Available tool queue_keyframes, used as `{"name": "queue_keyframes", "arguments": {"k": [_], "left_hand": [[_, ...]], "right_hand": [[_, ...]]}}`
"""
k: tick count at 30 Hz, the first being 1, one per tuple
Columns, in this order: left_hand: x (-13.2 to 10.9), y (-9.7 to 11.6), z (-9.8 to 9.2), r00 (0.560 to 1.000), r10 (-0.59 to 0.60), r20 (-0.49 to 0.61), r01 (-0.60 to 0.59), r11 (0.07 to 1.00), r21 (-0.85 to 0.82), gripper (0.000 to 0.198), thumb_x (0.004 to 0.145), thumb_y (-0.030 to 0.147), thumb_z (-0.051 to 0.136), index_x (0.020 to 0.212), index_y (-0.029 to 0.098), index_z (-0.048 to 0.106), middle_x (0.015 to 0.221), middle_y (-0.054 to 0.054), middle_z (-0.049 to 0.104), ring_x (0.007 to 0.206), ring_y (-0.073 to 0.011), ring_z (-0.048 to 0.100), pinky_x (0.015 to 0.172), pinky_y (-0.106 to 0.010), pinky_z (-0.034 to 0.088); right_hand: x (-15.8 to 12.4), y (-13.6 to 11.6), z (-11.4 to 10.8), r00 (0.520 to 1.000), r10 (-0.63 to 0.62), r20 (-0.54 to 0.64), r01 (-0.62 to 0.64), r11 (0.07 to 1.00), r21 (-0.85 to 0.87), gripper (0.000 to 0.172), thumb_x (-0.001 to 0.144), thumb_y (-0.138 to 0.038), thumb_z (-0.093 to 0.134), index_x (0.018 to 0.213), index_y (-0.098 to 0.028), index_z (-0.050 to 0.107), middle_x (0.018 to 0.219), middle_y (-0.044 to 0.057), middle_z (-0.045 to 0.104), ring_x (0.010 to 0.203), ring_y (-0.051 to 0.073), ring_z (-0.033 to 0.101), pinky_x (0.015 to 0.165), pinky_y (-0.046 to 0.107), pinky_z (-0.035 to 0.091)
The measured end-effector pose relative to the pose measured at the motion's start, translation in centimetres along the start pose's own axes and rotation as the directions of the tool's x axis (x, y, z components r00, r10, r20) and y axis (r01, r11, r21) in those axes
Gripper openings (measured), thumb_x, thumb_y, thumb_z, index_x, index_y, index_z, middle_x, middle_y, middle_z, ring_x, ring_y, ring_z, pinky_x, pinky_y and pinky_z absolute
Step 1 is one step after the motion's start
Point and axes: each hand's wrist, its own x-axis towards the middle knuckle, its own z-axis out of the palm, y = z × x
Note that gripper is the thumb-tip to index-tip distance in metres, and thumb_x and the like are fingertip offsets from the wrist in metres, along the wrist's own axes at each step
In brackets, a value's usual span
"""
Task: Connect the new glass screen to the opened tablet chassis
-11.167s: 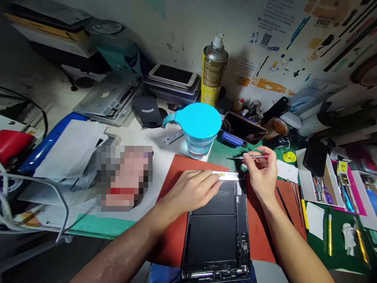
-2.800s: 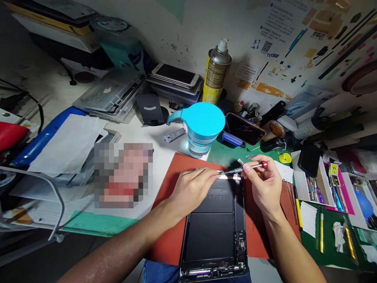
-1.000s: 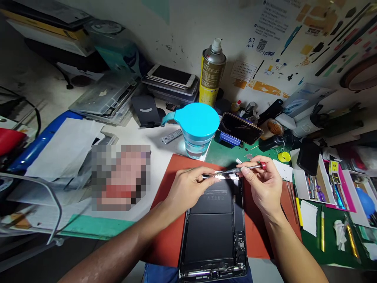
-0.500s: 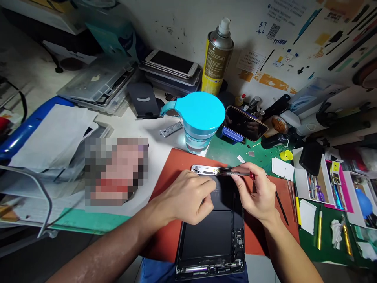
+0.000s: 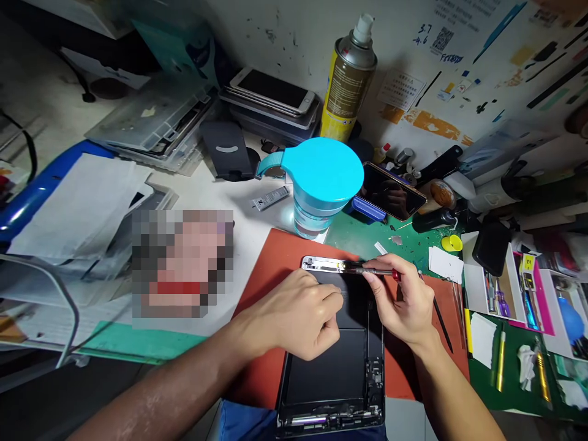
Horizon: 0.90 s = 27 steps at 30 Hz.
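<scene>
An opened tablet (image 5: pixel 328 367) with a black battery and bared circuit parts lies at front centre, its lower end over my lap. My left hand (image 5: pixel 305 315) is curled closed above its upper left part; whatever its fingertips may grip is hidden. In my right hand (image 5: pixel 404 300), at the tablet's upper right corner, is a slim screwdriver (image 5: pixel 374 271) with a ribbed metal shaft and a red end. It lies nearly level along the top edge, pointing left toward a bright metal strip (image 5: pixel 321 264) there.
Under the tablet is a reddish-brown mat (image 5: pixel 261 275). Behind it stand a blue-lidded jug (image 5: pixel 316 208), a spray can (image 5: pixel 348 92) and a propped phone (image 5: pixel 392 190). Tool boxes (image 5: pixel 505 294), tweezers (image 5: pixel 454 306) and pens lie right. Papers (image 5: pixel 73 208) are at left.
The view has shifted slightly. My left hand has moved a little toward me over the tablet. My right hand keeps the screwdriver at the top edge.
</scene>
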Motion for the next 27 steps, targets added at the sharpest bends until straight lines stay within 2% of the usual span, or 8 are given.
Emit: {"name": "queue_keyframes", "arguments": {"k": [5,9,13,15,17,19,24,27], "left_hand": [[0.0,0.0,0.2,1.0,0.021,-0.003,-0.021,1.0,0.012,0.012,0.076,0.018,0.049,0.069,0.021,0.059,0.064,0.0,0.067,0.048,-0.0173,0.054,0.05,-0.037,0.036],[0.2,0.1,0.3,0.999,0.036,-0.002,-0.036,0.999,0.037,0.011,0.076,0.018,0.05,0.07,0.021,0.059,0.064,0.0,0.065,0.047,-0.0178,0.052,0.049,-0.037,0.037],[0.3,1.2,-0.2,0.997,0.049,0.063,-0.056,0.992,0.115,0.013,0.082,0.02,0.053,0.073,0.02,0.062,0.065,-0.003,0.065,0.049,-0.0194,0.055,0.05,-0.037,0.038],[0.0,2.4,-0.7,0.993,0.041,0.111,-0.062,0.981,0.186,0.014,0.088,0.021,0.054,0.08,0.018,0.065,0.074,-0.007,0.071,0.054,-0.0216,0.061,0.051,-0.037,0.04],[-0.7,3.8,-1.0,0.989,0.032,0.146,-0.067,0.968,0.243,0.013,0.093,0.022,0.056,0.089,0.015,0.067,0.096,-0.015,0.078,0.065,-0.0236,0.068,0.053,-0.037,0.042],[-1.5,5.0,-1.1,0.987,0.015,0.158,-0.058,0.961,0.271,0.013,0.095,0.023,0.058,0.097,0.013,0.067,0.116,-0.02,0.078,0.075,-0.0247,0.072,0.058,-0.037,0.046],[-3.1,6.8,0.1,0.997,-0.063,0.049,0.047,0.96,0.275,0.015,0.096,0.026,0.06,0.099,0.013,0.066,0.124,-0.02,0.077,0.089,-0.0265,0.076,0.075,-0.038,0.053],[-3.2,7.2,1.2,0.994,-0.108,-0.034,0.113,0.962,0.249,0.016,0.096,0.028,0.06,0.099,0.013,0.065,0.121,-0.021,0.077,0.095,-0.0287,0.076,0.079,-0.04,0.053]], "right_hand": [[0.0,-0.1,-0.1,0.999,-0.026,0.038,0.026,1.0,-0.011,0.038,0.098,-0.006,0.068,0.131,-0.023,0.059,0.103,0.005,0.08,0.091,0.021,0.08,0.077,0.033,0.066],[0.5,-0.7,-0.3,0.99,-0.074,0.119,0.076,0.997,-0.01,0.033,0.101,-0.005,0.061,0.129,-0.023,0.058,0.103,0.006,0.078,0.089,0.021,0.078,0.073,0.034,0.064],[1.4,-1.1,-0.3,0.973,-0.111,0.201,0.138,0.982,-0.129,0.026,0.103,-0.008,0.06,0.126,-0.022,0.057,0.099,0.007,0.077,0.083,0.022,0.075,0.07,0.036,0.061],[2.0,-1.3,-0.3,0.961,-0.147,0.233,0.199,0.955,-0.222,0.023,0.104,-0.012,0.061,0.125,-0.021,0.056,0.092,0.007,0.075,0.075,0.021,0.072,0.065,0.035,0.056],[2.8,-1.4,-0.4,0.948,-0.173,0.266,0.25,0.923,-0.291,0.018,0.106,-0.017,0.062,0.123,-0.02,0.057,0.086,0.005,0.073,0.067,0.02,0.068,0.06,0.034,0.052],[3.6,-1.7,-0.6,0.931,-0.178,0.319,0.279,0.909,-0.308,0.016,0.106,-0.019,0.061,0.121,-0.02,0.056,0.084,0.005,0.071,0.067,0.02,0.066,0.061,0.034,0.05],[5.2,-2.6,-1.6,0.843,-0.139,0.52,0.246,0.959,-0.143,0.024,0.104,-0.009,0.052,0.124,-0.02,0.053,0.103,0.01,0.073,0.087,0.023,0.07,0.074,0.036,0.055],[5.4,-2.6,-1.6,0.851,-0.154,0.503,0.265,0.951,-0.156,0.02,0.104,-0.01,0.054,0.122,-0.021,0.054,0.104,0.01,0.075,0.087,0.023,0.071,0.075,0.035,0.055]]}}
